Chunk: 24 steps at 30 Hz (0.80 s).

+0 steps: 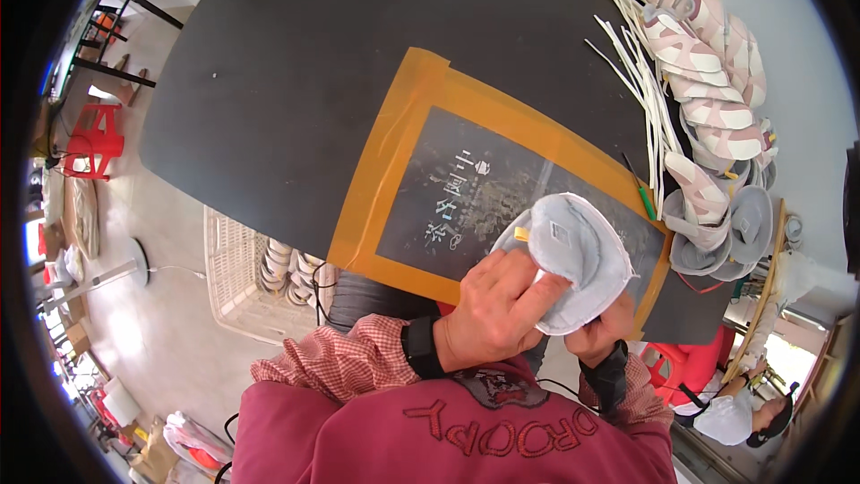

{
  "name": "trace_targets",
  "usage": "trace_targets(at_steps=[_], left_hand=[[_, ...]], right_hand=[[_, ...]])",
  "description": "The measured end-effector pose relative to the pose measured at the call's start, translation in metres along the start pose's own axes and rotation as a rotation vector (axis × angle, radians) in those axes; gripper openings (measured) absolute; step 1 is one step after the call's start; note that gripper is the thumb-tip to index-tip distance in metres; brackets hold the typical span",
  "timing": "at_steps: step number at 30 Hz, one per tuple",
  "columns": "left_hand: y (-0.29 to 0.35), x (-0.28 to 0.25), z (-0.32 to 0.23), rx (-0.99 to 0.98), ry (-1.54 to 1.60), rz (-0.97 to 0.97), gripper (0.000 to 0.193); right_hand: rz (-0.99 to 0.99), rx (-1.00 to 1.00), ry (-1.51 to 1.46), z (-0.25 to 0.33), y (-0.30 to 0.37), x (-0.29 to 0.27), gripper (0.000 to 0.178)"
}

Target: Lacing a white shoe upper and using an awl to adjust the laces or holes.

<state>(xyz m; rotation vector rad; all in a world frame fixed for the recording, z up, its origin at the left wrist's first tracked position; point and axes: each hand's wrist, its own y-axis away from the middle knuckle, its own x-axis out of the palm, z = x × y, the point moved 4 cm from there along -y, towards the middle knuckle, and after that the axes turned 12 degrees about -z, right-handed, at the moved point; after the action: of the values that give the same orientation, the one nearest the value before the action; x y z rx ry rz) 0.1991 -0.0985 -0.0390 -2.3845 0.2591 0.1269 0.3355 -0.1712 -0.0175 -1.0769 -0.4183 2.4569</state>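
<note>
A shoe upper [580,255] with pale grey lining and a small yellow tab is held up in front of me, its opening and inside facing upward. My left hand [497,305] is closed on its left edge, with the thumb and fingers pressed at the opening by the tongue. From below, my right hand [605,330] grips the near right edge; its fingers are partly hidden by the upper. The upper is held over the near side of a dark mat [417,184] bordered with orange-brown tape.
Pink-and-white shoe uppers [717,116] are piled along the table's right side, beside a bundle of white laces [647,94]. A green-handled tool [646,201] lies near them. Left of the dark table [287,63] is a white plastic basket [235,296] with uppers. A co-worker [730,417] is at lower right.
</note>
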Motion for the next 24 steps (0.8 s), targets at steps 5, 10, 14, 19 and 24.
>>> trace_targets(at_steps=[5,10,14,19,24], left_hand=[[-0.003,0.000,-0.006,-0.002,0.019,0.033,0.041],[-0.005,-0.001,-0.013,0.010,0.018,0.063,0.038],[-0.008,0.000,-0.015,0.019,-0.013,0.095,0.037],[-0.009,-0.001,-0.019,-0.011,-0.013,0.093,0.036],[-0.013,-0.003,-0.012,-0.171,0.099,0.010,0.040]], right_hand=[[-0.165,0.145,-0.151,-0.003,0.002,-0.003,0.029],[0.198,0.468,-0.093,-0.029,0.032,-0.023,0.063],[0.173,0.335,-0.130,-0.019,0.012,-0.028,0.052],[0.155,0.167,-0.136,-0.008,-0.023,-0.019,0.038],[0.166,0.103,-0.133,-0.002,-0.036,-0.013,0.024]])
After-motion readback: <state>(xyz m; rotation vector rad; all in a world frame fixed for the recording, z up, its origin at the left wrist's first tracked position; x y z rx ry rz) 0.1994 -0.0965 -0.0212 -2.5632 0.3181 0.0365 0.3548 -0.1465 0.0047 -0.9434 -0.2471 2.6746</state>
